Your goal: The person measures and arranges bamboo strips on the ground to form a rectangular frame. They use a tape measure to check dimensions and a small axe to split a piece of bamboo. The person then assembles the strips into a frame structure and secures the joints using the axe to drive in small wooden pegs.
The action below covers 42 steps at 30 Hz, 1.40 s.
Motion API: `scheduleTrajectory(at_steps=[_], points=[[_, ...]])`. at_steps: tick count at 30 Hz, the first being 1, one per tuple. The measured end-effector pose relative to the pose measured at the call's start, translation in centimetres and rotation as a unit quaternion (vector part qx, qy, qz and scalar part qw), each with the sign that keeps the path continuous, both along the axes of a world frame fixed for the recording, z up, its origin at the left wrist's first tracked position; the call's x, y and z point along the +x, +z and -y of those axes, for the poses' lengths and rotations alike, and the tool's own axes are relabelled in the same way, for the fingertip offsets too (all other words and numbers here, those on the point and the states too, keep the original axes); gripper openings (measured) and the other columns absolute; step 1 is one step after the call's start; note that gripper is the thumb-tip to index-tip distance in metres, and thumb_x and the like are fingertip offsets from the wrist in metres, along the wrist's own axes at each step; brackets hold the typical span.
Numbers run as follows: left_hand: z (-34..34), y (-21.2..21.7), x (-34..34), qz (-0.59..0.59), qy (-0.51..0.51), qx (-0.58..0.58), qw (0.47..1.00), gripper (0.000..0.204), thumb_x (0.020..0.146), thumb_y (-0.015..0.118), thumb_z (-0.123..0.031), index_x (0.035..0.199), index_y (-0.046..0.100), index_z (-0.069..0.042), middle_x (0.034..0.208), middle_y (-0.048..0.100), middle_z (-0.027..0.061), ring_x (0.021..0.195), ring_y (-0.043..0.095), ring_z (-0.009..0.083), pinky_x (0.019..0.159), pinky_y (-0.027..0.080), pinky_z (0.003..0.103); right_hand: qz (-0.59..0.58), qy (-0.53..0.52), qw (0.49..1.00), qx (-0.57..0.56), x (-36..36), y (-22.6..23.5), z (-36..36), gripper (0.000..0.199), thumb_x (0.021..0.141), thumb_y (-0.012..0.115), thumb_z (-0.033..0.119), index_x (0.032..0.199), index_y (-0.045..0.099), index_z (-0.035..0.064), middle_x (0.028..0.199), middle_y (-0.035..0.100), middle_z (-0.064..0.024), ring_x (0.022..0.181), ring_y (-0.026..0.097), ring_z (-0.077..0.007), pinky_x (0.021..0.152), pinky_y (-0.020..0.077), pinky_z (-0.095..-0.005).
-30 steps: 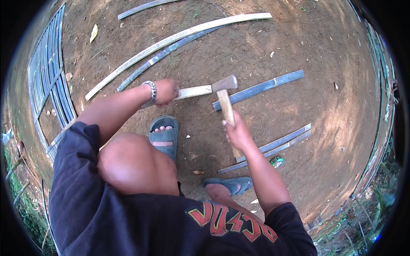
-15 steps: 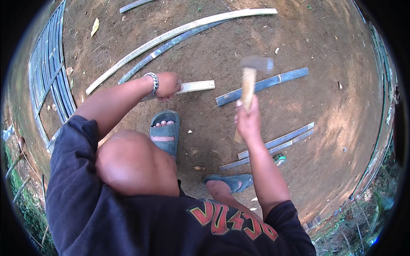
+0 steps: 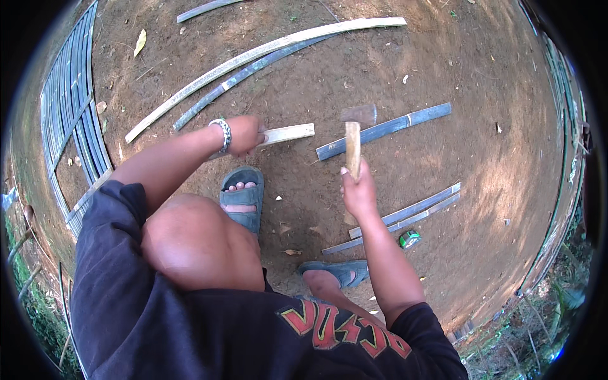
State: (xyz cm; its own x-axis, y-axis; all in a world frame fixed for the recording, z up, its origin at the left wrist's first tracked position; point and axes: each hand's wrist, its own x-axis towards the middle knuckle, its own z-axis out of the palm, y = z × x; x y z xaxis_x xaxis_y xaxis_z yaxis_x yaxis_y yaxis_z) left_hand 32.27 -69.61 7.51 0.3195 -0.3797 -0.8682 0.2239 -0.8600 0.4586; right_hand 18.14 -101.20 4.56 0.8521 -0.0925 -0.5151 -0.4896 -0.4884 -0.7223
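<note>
My right hand [image 3: 360,193] is wrapped round the wooden handle of a hatchet [image 3: 352,142], held upright. Its rusty metal head sits over the near end of a dark bamboo strip [image 3: 392,128]; whether they touch I cannot tell. My left hand [image 3: 244,135] grips a bamboo strip [image 3: 289,133] with its pale face up. That strip's right end points toward the dark strip, with a small gap between them. The rest of it runs under my left hand and forearm.
A long pale strip [image 3: 253,54] and a dark strip [image 3: 244,76] lie ahead. Two strips [image 3: 405,212] and a green tape measure [image 3: 410,239] lie at the right. A bamboo slat panel [image 3: 71,104] is at the far left. My sandalled feet [image 3: 242,196] stand on bare soil.
The hatchet has come down and slightly left with my right hand, and its head is no longer blurred. My left hand stays on its strip, nearly still.
</note>
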Motion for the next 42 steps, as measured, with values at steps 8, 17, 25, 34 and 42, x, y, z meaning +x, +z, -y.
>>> scheduleTrajectory(at_steps=[8, 17, 25, 34, 42], points=[[-1.1, 2.9, -4.3, 0.097, 0.044, -0.105, 0.989, 0.037, 0.1, 0.058, -0.023, 0.132, 0.059, -0.005, 0.092, 0.069, 0.0174, 0.089, 0.07, 0.0243, 0.083, 0.055, 0.038, -0.047, -0.161, 0.983, 0.081, 2.8, 3.0, 0.5, 0.053, 0.097, 0.056, 0.008, 0.147, 0.037, 0.0071, 0.087, 0.056, -0.0018, 0.057, 0.052, -0.0082, 0.049, 0.045, -0.0246], [-1.0, 4.8, -4.8, 0.298, -0.052, 0.001, 0.953, 0.06, 0.089, 0.07, -0.026, 0.145, 0.051, -0.026, 0.108, 0.059, 0.0161, 0.104, 0.063, 0.0348, 0.089, 0.053, 0.045, 0.162, 0.024, 0.984, -0.068, 9.1, 2.3, -2.2, 0.063, 0.093, 0.058, 0.009, 0.152, 0.036, 0.0055, 0.144, 0.051, -0.0207, 0.128, 0.054, -0.0321, 0.109, 0.0404, -0.0382], [-0.9, 5.1, -5.1, 0.326, -0.064, 0.019, 0.943, 0.067, 0.083, 0.075, -0.024, 0.145, 0.05, -0.025, 0.104, 0.059, 0.0153, 0.089, 0.066, 0.0353, 0.079, 0.056, 0.044, 0.166, 0.235, 0.94, -0.183, 11.7, 6.1, -5.8, 0.05, 0.093, 0.065, 0.03, 0.137, 0.053, 0.0068, 0.132, 0.055, -0.0197, 0.123, 0.054, -0.0359, 0.105, 0.045, -0.0436], [-0.1, 4.3, -5.2, 0.298, -0.129, -0.009, 0.946, 0.048, 0.084, 0.073, -0.032, 0.123, 0.057, -0.008, 0.111, 0.061, 0.0175, 0.092, 0.068, 0.0356, 0.078, 0.056, 0.046, 0.088, 0.234, 0.94, -0.234, 7.6, 4.1, -5.6, 0.025, 0.096, 0.057, 0.03, 0.095, 0.061, 0.0049, 0.09, 0.069, -0.0217, 0.084, 0.067, -0.0427, 0.076, 0.0528, -0.0542], [1.3, 5.9, -2.6, -0.041, 0.051, -0.171, 0.983, 0.042, 0.097, 0.06, -0.03, 0.127, 0.044, -0.004, 0.101, 0.065, 0.0261, 0.091, 0.067, 0.0386, 0.076, 0.054, 0.046, 0.077, 0.176, 0.949, -0.249, 8.7, 5.3, -4.2, 0.031, 0.1, 0.05, 0.029, 0.092, 0.061, 0.0014, 0.088, 0.068, -0.0229, 0.081, 0.066, -0.0445, 0.075, 0.052, -0.0537]])
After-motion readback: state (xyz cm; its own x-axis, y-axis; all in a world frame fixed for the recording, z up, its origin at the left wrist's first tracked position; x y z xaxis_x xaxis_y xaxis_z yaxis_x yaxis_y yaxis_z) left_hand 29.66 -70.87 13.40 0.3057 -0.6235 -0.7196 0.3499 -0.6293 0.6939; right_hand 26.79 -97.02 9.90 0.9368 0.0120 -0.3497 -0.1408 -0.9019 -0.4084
